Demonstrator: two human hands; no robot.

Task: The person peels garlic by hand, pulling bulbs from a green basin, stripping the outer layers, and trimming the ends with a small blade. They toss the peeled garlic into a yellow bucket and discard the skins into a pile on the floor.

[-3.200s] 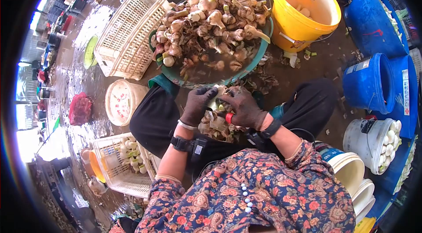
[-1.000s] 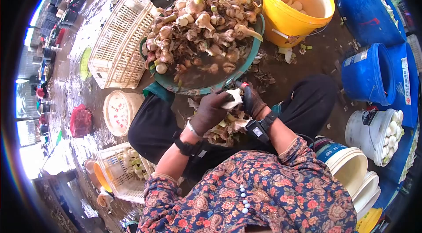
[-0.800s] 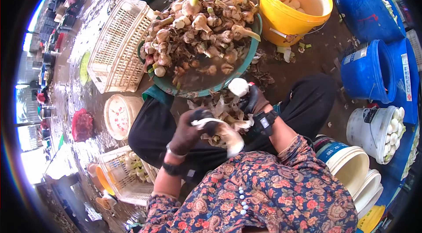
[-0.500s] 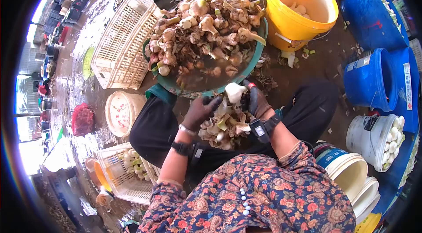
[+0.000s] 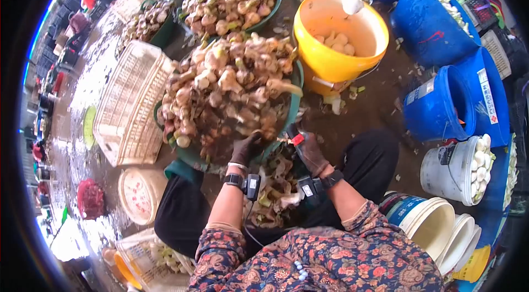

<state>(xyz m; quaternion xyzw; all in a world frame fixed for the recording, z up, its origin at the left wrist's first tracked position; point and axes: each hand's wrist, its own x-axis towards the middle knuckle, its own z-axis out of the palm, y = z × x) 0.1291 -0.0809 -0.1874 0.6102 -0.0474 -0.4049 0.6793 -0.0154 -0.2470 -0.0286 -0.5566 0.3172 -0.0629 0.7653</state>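
Close beside the heaped garlic bulbs (image 5: 223, 80), at the near rim of the green tub (image 5: 297, 93).
My gloved left hand (image 5: 247, 150) bends over that rim, its fingers next to the lowest bulbs; whether they close on one I cannot tell. My right hand (image 5: 313, 155) is just outside the rim, fingers curled, with a patch of red (image 5: 297, 139) at them; what they grip, if anything, I can't make out. Below my hands lies a heap of peelings (image 5: 275, 187). Farther off, a blurred white bulb (image 5: 351, 3) shows across the far rim of the yellow bucket (image 5: 315, 59), with pale bulbs (image 5: 337, 44) down inside that bucket.
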